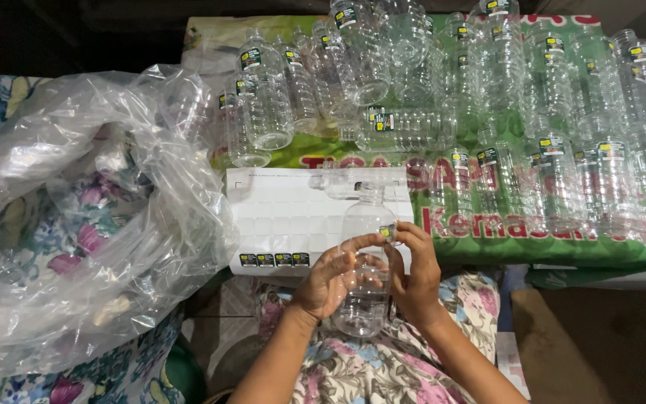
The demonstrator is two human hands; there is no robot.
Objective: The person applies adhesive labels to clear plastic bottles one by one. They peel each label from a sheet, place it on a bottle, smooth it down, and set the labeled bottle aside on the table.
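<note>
On the left, a large crumpled clear plastic bag [76, 217] spreads over floral cloth. Beyond the hands, dozens of clear empty bottles [487, 97] with small black-and-yellow labels lie on a green printed sheet [562, 251]. A white sticker sheet [278, 217] keeps four labels along its lower edge. Over the lap, one clear plastic bottle [364, 262] stands with its long axis running away, neck farthest. The left hand [330, 280] cups its side; the right hand [413, 273] pinches a small label [387, 232] against its shoulder.
</note>
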